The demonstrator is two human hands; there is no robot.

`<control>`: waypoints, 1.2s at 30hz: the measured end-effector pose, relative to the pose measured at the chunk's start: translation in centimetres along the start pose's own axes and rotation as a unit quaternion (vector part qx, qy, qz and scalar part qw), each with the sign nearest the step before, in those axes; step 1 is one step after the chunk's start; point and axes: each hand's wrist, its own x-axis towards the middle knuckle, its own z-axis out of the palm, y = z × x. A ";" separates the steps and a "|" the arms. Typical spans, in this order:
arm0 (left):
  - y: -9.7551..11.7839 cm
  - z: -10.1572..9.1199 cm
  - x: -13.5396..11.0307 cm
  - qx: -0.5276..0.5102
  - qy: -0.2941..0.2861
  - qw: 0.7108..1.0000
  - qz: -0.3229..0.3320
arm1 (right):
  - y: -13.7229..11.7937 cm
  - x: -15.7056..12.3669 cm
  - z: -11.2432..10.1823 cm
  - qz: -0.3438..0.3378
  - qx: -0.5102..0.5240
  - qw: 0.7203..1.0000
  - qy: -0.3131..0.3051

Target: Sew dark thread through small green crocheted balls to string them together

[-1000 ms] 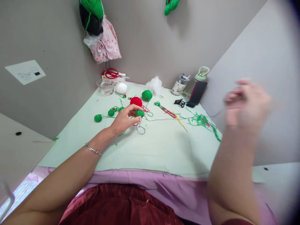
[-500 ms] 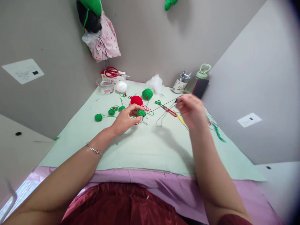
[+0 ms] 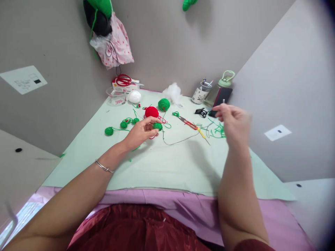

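Observation:
My left hand (image 3: 140,132) rests on the pale green cloth (image 3: 162,164) and pinches a small green crocheted piece (image 3: 157,126) between thumb and fingers. A dark thread (image 3: 180,141) runs from that piece across the cloth toward my right hand (image 3: 232,123). The right hand is raised above the cloth at the right, fingers pinched on a thin needle (image 3: 223,101) whose tip sticks up. A red yarn ball (image 3: 151,112) lies just behind the green piece, and a green yarn ball (image 3: 164,104) sits further back.
Small green crocheted bits (image 3: 109,131) lie at the left. Red-handled snips (image 3: 188,123), a yellow hook (image 3: 202,134) and green yarn scraps (image 3: 218,131) lie right of centre. A cup (image 3: 199,94), bottle (image 3: 220,89), phone (image 3: 221,99), white stuffing (image 3: 172,92) and a box with red scissors (image 3: 124,82) line the back wall.
My right hand swung in from far right to near the green piece, then pulled back out to the right and up, drawing the thread out. The left hand stayed put.

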 end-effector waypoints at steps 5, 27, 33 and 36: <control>-0.2 0.1 0.1 0.003 0.000 1.000 0.020 | -1.6 -3.7 6.2 0.080 0.106 0.964 -0.229; -0.3 0.5 0.2 0.018 -0.013 1.000 0.005 | -1.7 -5.4 9.2 0.320 0.385 0.816 -0.288; -0.5 0.2 0.2 -0.109 -0.044 0.992 -0.049 | -2.4 -5.8 8.1 0.169 0.289 0.889 -0.313; -0.1 0.1 0.2 -0.171 -0.044 0.983 -0.053 | -2.9 -6.6 7.6 0.077 0.228 0.901 -0.361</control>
